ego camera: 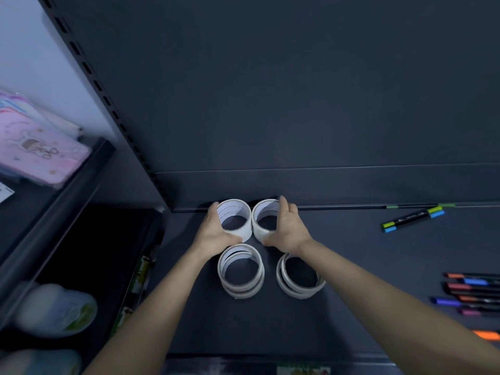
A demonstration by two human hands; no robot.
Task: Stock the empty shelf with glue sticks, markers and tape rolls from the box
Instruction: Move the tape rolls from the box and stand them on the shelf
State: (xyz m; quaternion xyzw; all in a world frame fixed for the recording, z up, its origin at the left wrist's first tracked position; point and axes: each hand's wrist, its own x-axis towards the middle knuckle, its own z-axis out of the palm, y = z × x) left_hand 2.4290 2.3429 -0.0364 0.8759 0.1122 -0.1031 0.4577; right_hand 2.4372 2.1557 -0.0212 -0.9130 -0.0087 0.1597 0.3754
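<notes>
Four stacks of white tape rolls stand on the dark shelf (351,266). My left hand (216,230) curls round the back left stack (234,216), and my right hand (288,226) curls round the back right stack (266,216); the two stacks touch each other at the shelf's back. Nearer to me stand the front left stack (240,270) and the front right stack (299,277), under my right wrist. Two markers (412,217) with green and blue caps lie at the back right. Several markers (473,293) lie at the right edge. No glue sticks or box are in view.
The slotted upright (113,109) and back panel bound the shelf. To the left, a neighbouring shelf holds pink notebooks (38,147); below it are blurred white bottles (54,309). An orange marker (487,334) lies at the far right front.
</notes>
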